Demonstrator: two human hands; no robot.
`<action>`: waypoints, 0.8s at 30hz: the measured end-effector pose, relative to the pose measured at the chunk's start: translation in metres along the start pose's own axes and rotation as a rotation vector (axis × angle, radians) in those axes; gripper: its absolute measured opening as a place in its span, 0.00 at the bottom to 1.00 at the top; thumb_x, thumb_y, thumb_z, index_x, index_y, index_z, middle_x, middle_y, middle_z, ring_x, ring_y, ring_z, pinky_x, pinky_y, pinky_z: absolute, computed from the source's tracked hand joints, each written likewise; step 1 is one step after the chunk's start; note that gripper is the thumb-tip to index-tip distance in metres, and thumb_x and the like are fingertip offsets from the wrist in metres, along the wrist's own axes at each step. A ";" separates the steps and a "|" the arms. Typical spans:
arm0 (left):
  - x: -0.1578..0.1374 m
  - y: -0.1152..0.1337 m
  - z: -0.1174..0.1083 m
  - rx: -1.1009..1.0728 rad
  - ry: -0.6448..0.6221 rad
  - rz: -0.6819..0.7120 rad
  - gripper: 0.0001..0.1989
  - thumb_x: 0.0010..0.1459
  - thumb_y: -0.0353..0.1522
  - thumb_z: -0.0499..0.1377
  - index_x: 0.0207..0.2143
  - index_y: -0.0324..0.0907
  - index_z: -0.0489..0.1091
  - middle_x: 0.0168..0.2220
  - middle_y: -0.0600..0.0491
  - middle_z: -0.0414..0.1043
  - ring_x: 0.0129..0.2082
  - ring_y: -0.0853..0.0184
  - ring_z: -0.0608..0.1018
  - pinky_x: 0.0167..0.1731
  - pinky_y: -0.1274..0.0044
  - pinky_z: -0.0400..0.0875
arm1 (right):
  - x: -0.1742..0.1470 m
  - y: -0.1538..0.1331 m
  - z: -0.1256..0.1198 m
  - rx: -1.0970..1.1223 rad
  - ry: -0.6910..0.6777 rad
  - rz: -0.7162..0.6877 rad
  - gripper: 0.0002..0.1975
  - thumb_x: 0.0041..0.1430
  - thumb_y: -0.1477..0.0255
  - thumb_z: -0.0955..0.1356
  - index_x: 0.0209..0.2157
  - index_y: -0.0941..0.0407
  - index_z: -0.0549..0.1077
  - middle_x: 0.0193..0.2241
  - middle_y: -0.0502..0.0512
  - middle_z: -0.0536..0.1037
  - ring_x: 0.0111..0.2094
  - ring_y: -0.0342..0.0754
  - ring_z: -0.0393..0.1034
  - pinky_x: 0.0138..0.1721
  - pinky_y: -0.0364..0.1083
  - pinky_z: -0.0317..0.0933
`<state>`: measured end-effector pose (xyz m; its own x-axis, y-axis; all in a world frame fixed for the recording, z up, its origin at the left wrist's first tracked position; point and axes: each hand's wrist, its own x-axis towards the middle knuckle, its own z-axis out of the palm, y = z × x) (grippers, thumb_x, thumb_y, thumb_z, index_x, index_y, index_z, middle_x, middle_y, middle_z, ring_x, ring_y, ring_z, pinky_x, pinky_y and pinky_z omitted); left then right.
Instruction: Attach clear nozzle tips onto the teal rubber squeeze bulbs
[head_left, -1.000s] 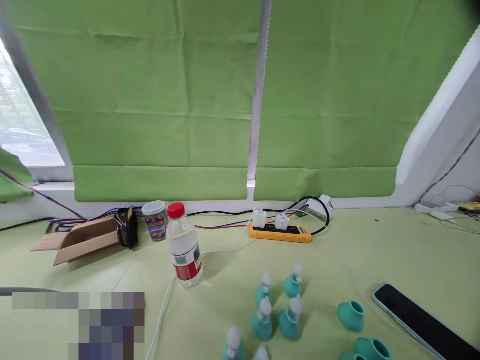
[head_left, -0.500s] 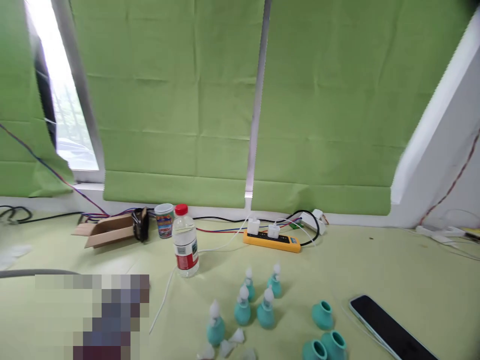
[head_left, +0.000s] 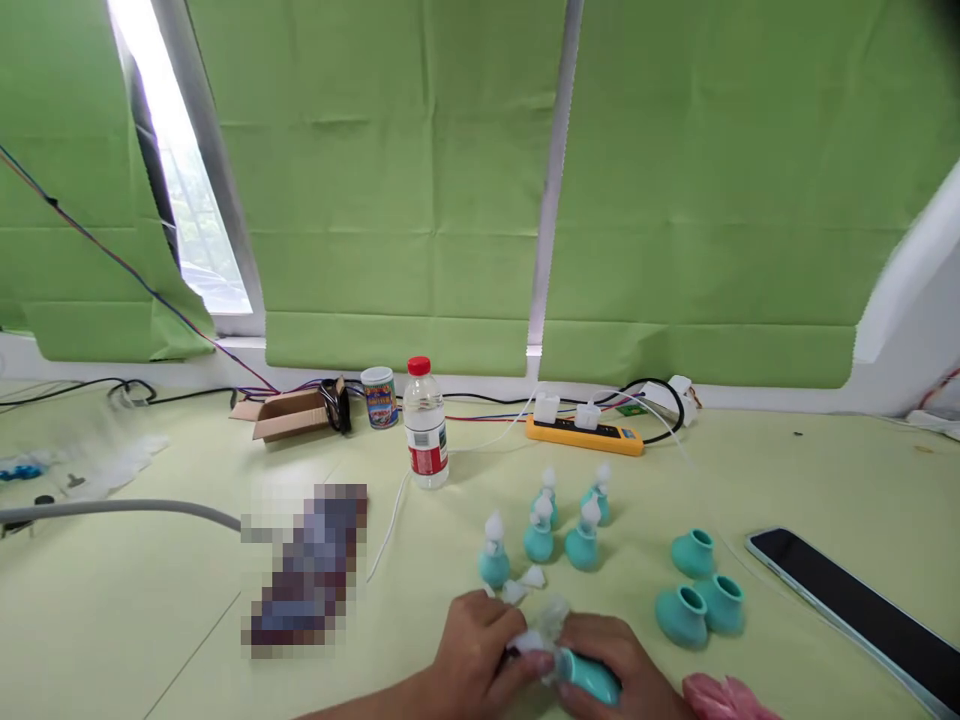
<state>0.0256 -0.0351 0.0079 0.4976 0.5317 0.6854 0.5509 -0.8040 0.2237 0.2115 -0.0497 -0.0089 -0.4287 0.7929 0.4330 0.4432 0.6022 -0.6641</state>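
Note:
At the bottom middle, my right hand (head_left: 619,655) is closed around a smooth teal rounded piece (head_left: 592,680). My left hand (head_left: 480,650) meets it from the left, its fingers pinching a whitish translucent piece (head_left: 531,641) at the teal piece's end. A crumpled clear bit (head_left: 553,615) sticks up between the two hands; whether it is joined to either piece I cannot tell. Just beyond are white scraps (head_left: 532,577) and several squat teal bulbs with white tips (head_left: 582,540), standing upright. Three teal bulbs with open necks (head_left: 682,615) stand to the right of my hands.
A phone (head_left: 847,610) lies at the right, near a pink crumpled item (head_left: 724,697). Farther back are a red-capped bottle (head_left: 426,430), a printed can (head_left: 380,398), an open cardboard box (head_left: 296,415) and a yellow power strip (head_left: 585,436) with cables. A blurred-out patch covers something on the left.
Both my hands have come into view at the bottom, holding the teal piece and the whitish piece. The view has turned down and left, so the table things appear higher and farther right.

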 end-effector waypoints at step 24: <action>0.001 -0.007 0.007 0.117 -0.129 -0.144 0.09 0.53 0.33 0.49 0.35 0.41 0.65 0.30 0.52 0.64 0.24 0.72 0.69 0.22 0.81 0.62 | 0.013 -0.003 -0.005 0.782 0.106 0.320 0.12 0.56 0.61 0.58 0.31 0.56 0.57 0.22 0.47 0.63 0.17 0.38 0.55 0.18 0.39 0.52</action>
<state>0.0271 -0.0273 0.0027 0.4859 0.6745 0.5558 0.6926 -0.6851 0.2258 0.2085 -0.0409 0.0022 -0.2826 0.9419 0.1818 -0.1574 0.1415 -0.9774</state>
